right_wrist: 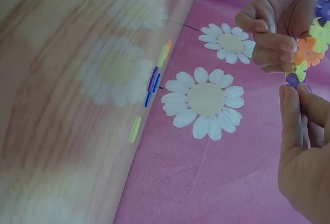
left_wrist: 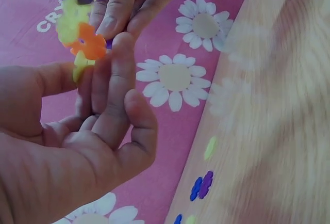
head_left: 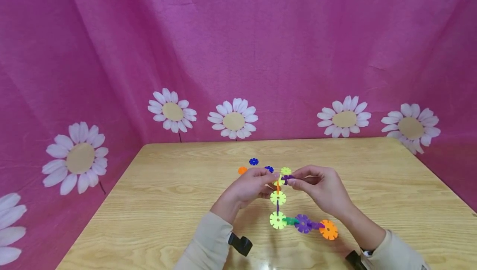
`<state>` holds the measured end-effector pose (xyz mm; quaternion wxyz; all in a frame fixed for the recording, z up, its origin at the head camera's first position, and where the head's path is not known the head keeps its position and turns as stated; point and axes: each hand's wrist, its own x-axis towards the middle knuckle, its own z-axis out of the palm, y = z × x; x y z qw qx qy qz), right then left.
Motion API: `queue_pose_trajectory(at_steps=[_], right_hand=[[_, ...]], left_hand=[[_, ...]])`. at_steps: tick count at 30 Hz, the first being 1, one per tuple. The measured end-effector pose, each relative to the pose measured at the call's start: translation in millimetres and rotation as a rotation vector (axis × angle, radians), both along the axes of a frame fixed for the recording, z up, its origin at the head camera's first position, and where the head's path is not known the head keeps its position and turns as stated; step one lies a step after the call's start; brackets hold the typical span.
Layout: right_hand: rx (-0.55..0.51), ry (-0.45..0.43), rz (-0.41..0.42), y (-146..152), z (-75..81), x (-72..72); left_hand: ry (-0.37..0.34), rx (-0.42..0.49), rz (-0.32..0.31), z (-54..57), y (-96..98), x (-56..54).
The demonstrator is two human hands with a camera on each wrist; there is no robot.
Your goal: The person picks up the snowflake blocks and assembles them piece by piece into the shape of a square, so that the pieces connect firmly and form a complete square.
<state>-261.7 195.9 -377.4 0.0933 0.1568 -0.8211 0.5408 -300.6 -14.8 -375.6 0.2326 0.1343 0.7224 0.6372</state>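
A chain of slotted plastic snowflake discs hangs in front of me. It runs down through a yellow-green disc (head_left: 278,197) and another yellow-green disc, then bends right through a green disc (head_left: 290,221) and a purple one to an orange disc (head_left: 328,230) at the end. My left hand (head_left: 246,189) pinches the top yellow-green disc (left_wrist: 79,68) between thumb and fingers. Opposite it, the thumb and fingertips of my right hand (head_left: 328,189) pinch a small purple disc (head_left: 287,179). In the right wrist view this purple disc meets the edge of the yellow-green disc (right_wrist: 301,70).
Behind the hands, loose discs lie on the wooden table (head_left: 179,187): a blue disc (head_left: 254,161), an orange disc (head_left: 242,170), a yellow-green disc (head_left: 285,171) and others. A pink cloth (head_left: 283,54) printed with white daisies stands around the table's far and side edges.
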Motion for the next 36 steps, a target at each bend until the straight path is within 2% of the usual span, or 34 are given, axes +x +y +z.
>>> queue_pose_trajectory(at_steps=[5,13,18,22,26,30,33,36], right_hand=[[-0.045,-0.067,0.057,0.8,-2.3,-2.1],[-0.009,-0.050,0.109,-0.2,-4.9,-2.3],[0.013,-0.024,0.132,-0.3,-4.7,-2.8],[0.029,-0.037,0.160,-0.7,-1.5,-2.1],[0.112,-0.048,0.180,3.8,9.2,-0.5],[0.197,-0.061,0.151,16.2,20.4,-2.6],[0.266,-0.070,0.122,24.5,19.1,-10.8],[0.353,-0.068,0.125,28.5,10.2,-22.1]], left_hand=[[0.024,-0.061,0.001,0.7,-1.7,0.4],[0.024,-0.078,-0.086,2.6,1.3,5.3],[0.050,-0.115,-0.086,2.4,1.4,4.6],[0.060,-0.133,-0.083,3.8,0.8,4.7],[0.063,-0.142,-0.078,4.9,-1.1,5.0],[0.052,-0.148,-0.085,5.3,-2.4,4.5],[0.027,-0.150,-0.098,4.4,-2.6,4.1],[0.011,-0.161,-0.107,3.3,-2.5,4.6]])
